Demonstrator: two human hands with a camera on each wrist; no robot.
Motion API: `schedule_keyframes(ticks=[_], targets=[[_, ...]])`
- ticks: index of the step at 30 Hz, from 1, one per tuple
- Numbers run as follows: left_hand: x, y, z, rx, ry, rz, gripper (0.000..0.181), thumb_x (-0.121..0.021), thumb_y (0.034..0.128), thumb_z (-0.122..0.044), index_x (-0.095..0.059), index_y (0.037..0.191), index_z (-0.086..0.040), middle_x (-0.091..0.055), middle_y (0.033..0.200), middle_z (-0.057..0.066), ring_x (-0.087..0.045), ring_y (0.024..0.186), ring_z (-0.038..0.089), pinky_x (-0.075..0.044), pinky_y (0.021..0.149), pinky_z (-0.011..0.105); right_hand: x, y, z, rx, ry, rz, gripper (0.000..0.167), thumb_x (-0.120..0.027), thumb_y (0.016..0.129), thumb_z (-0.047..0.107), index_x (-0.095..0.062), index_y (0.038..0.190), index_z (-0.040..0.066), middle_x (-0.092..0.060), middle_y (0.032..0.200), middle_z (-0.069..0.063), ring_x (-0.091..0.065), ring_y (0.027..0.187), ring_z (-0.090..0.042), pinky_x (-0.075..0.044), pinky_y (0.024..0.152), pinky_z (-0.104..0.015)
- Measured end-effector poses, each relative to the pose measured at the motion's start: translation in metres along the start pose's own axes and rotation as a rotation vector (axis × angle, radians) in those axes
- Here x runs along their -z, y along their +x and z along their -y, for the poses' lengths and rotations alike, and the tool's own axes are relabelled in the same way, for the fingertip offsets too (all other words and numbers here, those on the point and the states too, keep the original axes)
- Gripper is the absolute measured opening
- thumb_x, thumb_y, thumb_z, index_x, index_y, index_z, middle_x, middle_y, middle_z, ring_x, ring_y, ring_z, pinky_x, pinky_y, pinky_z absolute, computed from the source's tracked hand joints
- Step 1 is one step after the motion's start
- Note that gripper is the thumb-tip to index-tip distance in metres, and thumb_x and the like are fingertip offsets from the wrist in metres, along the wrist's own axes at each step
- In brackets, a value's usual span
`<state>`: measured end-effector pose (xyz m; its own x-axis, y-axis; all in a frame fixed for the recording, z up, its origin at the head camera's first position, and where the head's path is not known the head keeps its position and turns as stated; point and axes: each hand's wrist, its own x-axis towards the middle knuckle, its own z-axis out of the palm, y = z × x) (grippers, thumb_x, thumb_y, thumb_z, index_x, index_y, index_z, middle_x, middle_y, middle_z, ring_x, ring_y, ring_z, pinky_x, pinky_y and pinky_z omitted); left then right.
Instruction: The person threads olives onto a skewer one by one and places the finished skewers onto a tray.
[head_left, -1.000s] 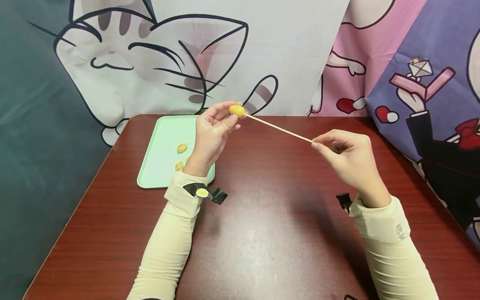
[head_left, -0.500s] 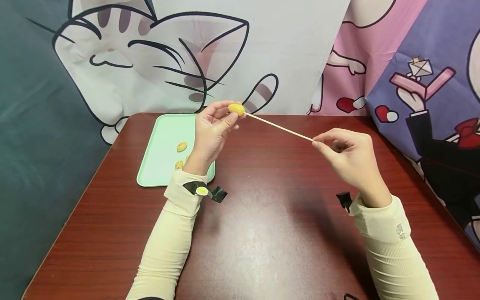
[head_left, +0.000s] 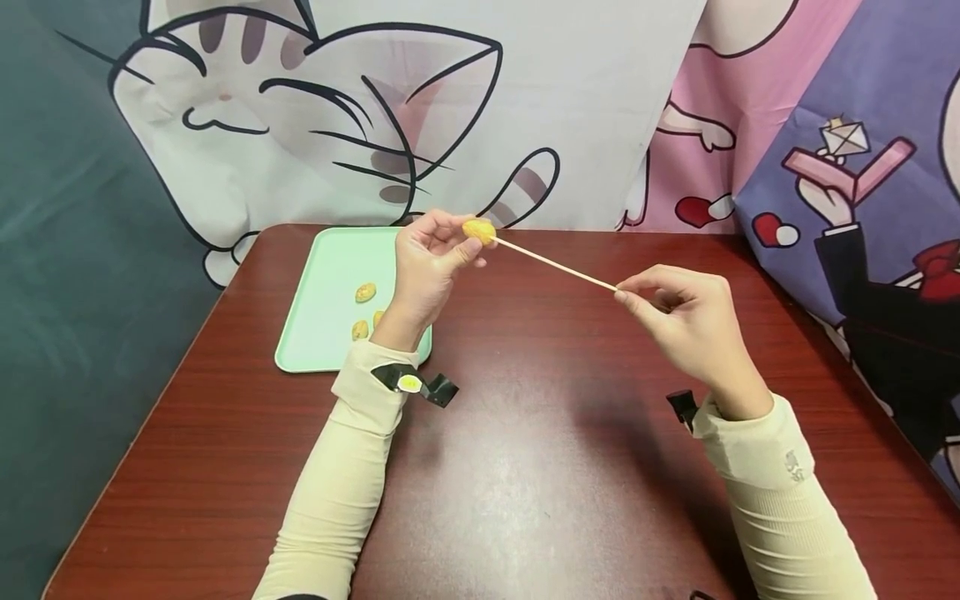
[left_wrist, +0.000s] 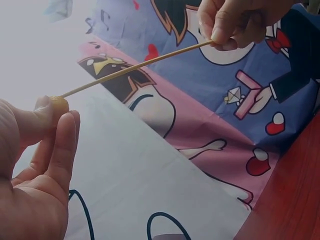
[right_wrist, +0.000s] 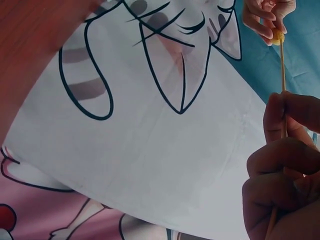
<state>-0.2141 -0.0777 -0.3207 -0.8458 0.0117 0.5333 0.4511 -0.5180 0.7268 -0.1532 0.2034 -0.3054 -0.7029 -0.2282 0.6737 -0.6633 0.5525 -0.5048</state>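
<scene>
Markings: a grey mark [head_left: 793, 467] on the right sleeve [head_left: 787, 525] and a yellow-and-white label [head_left: 409, 383] on the black strap [head_left: 441, 390] at the left wrist are both too small to read. The left hand [head_left: 426, 265] pinches a yellow oval piece [head_left: 478, 232] between thumb and fingers, above the far edge of the desk [head_left: 525, 467]; the right hand [head_left: 693, 321] pinches a thin stick [head_left: 555, 264], whose far end meets the piece. Whether it enters cannot be told. Head view only: a pale green tray [head_left: 318, 333] bearing similar yellow pieces [head_left: 365, 292], one partly behind the left wrist. Right wrist view only: the stick's rear length, emerging below the curled fingers [right_wrist: 285, 157]. Left wrist view only: musical notes [left_wrist: 105, 16] printed on the backdrop [left_wrist: 130, 165].
</scene>
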Motion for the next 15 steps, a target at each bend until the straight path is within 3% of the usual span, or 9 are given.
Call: schedule_keyframes(ticks=[8,15], targets=[[-0.0043,-0.0023,0.0037,0.017,-0.020,-0.036,0.042,-0.054,0.0828,0.030,-0.067,0.086,-0.010,-0.073,0.089,0.003,-0.073,0.073,0.017,-0.060,0.061,0.024,-0.0031,0.0015,0.0080,-0.049,0.037,0.023,0.014,-0.075,0.078,-0.012,-0.074,0.082,0.001,-0.049,0.053,0.002,-0.029,0.041,-0.002,-0.022,0.037,-0.022],[0.0035,0.0012,0.0020,-0.004,-0.072,-0.095,0.038,-0.055,0.0859,0.025,-0.069,0.091,-0.010,-0.072,0.093,0.006,-0.071,0.077,0.017,-0.059,0.062,0.024,-0.0034,0.0026,0.0035,-0.052,0.045,0.040,0.012,-0.078,0.081,-0.003,-0.077,0.086,0.008,-0.057,0.059,0.001,-0.034,0.042,-0.005,-0.026,0.038,-0.021]])
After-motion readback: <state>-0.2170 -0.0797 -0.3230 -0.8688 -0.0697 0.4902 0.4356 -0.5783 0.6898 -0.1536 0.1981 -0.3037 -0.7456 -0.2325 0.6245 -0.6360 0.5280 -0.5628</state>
